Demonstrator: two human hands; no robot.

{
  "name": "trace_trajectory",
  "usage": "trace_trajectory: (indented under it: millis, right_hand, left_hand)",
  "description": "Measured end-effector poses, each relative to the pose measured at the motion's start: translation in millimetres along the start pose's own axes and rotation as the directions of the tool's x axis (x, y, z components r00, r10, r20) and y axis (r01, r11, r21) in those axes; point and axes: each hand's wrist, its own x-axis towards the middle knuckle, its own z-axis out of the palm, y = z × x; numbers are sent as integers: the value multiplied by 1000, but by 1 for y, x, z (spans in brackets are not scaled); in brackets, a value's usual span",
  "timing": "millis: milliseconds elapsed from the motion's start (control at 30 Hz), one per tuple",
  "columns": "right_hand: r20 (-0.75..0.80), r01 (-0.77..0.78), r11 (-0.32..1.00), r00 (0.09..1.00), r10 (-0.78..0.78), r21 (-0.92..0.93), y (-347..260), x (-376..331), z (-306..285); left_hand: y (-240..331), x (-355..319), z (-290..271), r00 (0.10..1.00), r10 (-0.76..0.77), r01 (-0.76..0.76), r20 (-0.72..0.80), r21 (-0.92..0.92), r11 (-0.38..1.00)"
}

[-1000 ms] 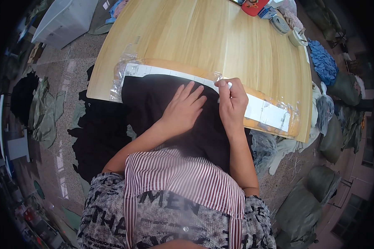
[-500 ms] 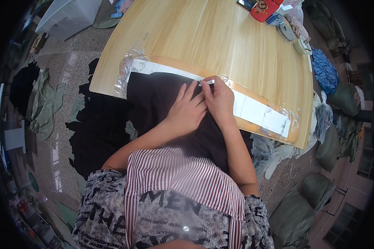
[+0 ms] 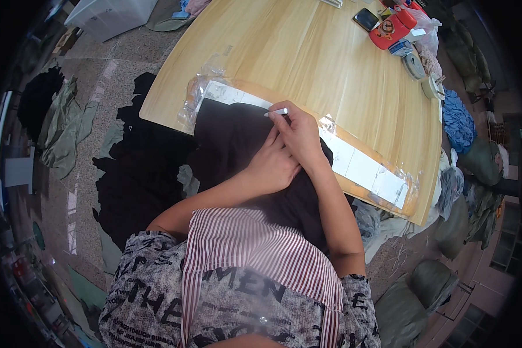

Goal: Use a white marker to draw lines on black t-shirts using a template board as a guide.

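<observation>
Black cloth [image 3: 226, 136] lies over the table's near edge and hangs down toward my lap. My left hand [image 3: 272, 165] rests flat on it, fingers stretched out and pressing the cloth. My right hand [image 3: 303, 134] pinches a short white pen-like marker [image 3: 279, 112], its tip pointing left near the cloth's far edge. This hand partly covers the left one at the fingers. Beyond the cloth runs a white paper strip with drawn lines [image 3: 359, 165], fixed to the tabletop by tape; the cloth hides part of it.
On the wooden table [image 3: 261, 52] stand a red bottle [image 3: 393, 29], a phone [image 3: 366, 19], a tape roll [image 3: 413, 66] and a white cup [image 3: 432, 87]. Black fabric [image 3: 145, 174] is heaped on the floor at left. Stuffed sacks [image 3: 411, 296] and blue cloth [image 3: 459, 119] lie at right.
The view has shifted a little. My left hand has slid nearer to me on the cloth, and the white marker now shows more fully in my right fingers.
</observation>
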Motion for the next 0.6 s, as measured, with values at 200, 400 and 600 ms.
trace_trajectory:
  millis: [200,400,600]
  right_hand:
    - [-32,-100,958,995,95,-271,6,20,-6]
    - [-42,-92,457,961,275,885,-23,-34,-49]
    - [175,-347,547,923,341,762,-49,-80,-54]
  left_hand:
    - [-1,6,-3,999,-1,-3,-47,-79,997]
    - [-20,15,-23,991,-86,97,-106,105,990]
    - [-23,53,-64,978,-43,45,-205,4,999]
